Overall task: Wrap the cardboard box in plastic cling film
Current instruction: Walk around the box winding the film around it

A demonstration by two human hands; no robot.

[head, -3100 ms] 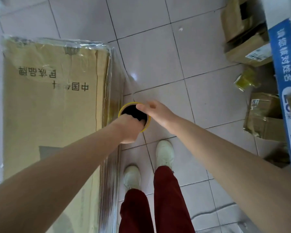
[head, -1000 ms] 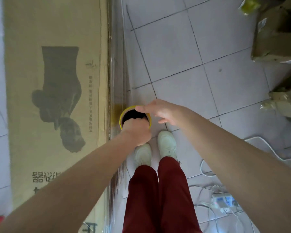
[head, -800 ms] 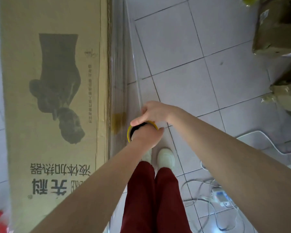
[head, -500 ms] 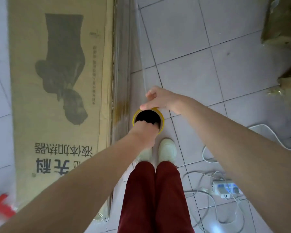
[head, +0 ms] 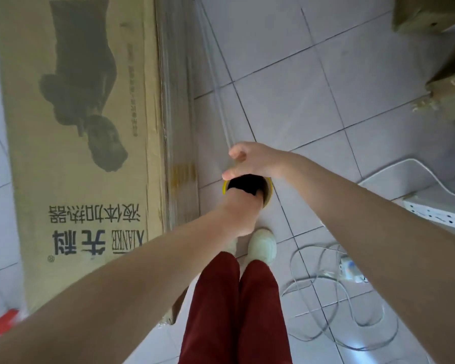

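A long cardboard box (head: 76, 127) with a dark print and lettering lies on the tiled floor at the left. Clear cling film (head: 180, 101) runs in wrinkled layers down its right side. The cling film roll (head: 270, 192) stands upright beside the box, seen from above as a yellow rim around a dark core. My left hand (head: 243, 214) grips the near side of the roll's top, fingers tucked into the core. My right hand (head: 252, 160) holds the far side, thumb on the rim, fingers curled. The roll's lower part is hidden under my hands.
More cardboard boxes (head: 447, 98) sit at the upper right. A white power strip (head: 436, 216) and loose cables (head: 339, 298) lie on the floor at the right. A red object (head: 0, 324) shows at the lower left. My feet in white shoes (head: 262, 244) stand beside the box.
I have stepped backward along the box's right side, from its far end toward its near end. Both hands kept hold of the roll, and film has drawn out along that side.
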